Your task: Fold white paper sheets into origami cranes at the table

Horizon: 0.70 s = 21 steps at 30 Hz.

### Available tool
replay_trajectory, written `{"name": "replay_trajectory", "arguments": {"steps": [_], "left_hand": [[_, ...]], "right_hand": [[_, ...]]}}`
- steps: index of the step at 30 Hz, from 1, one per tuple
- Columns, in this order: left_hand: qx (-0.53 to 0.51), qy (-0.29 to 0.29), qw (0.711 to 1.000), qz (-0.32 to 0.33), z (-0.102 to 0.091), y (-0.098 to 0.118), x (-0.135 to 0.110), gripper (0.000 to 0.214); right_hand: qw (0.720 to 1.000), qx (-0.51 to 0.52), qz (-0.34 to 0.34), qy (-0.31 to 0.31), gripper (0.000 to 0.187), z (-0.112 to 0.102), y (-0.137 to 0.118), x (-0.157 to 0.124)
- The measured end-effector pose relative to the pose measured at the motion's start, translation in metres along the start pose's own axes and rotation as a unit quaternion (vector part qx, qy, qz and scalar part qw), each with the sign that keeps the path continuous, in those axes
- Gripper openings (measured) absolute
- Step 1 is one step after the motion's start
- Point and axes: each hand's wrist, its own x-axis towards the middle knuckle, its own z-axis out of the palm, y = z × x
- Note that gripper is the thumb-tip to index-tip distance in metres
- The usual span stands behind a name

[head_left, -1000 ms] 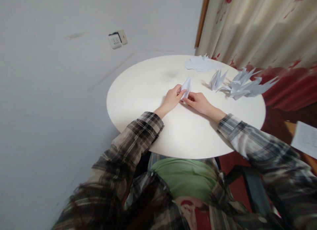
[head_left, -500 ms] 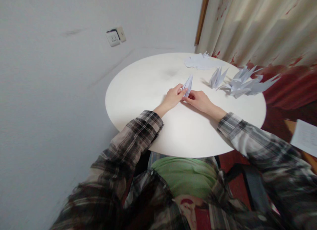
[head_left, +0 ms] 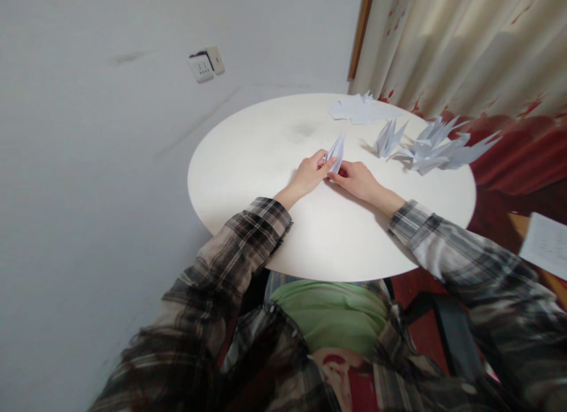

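A piece of folded white paper (head_left: 338, 151), narrow and pointed at the top, stands tilted between my hands over the round white table (head_left: 248, 158). My left hand (head_left: 312, 171) is closed on its left side, thumb lying across the front. At the lower right edge of the paper, my right hand (head_left: 355, 178) pinches with thumb and fingers; part of those fingertips is hidden behind the fold. To the right of my hands stands a folded paper crane (head_left: 388, 139), with a cluster of several more paper cranes (head_left: 436, 149) beyond it.
Flat white paper sheets (head_left: 354, 109) lie at the table's far edge. A wall with a power socket (head_left: 201, 67) is on the left, and a patterned curtain (head_left: 443, 57) hangs behind the right side. A printed sheet (head_left: 547, 246) and a black chair armrest (head_left: 452, 335) are at lower right.
The folded paper's front face has turned slightly, showing a broader flat surface. Both hands remain nearly in the same place, still on the paper.
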Motion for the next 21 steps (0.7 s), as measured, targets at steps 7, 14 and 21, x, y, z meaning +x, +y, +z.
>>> {"name": "replay_trajectory", "arguments": {"steps": [7,14,21], "left_hand": [[-0.013,-0.004,1.000,-0.019,-0.0006,0.0055,-0.0024,0.019],[-0.017,-0.002,1.000,-0.020,0.0022,0.0020,-0.0017,0.019],[-0.010,-0.008,1.000,-0.015,0.0012,0.0028,-0.0025,0.019]], "right_hand": [[1.000,-0.003,0.002,0.003,0.029,0.0003,-0.0004,0.0000],[1.000,-0.018,0.003,0.003,0.030,0.0012,0.0013,0.0007],[1.000,-0.023,-0.002,-0.003,0.034,0.0009,0.0029,0.0011]]}}
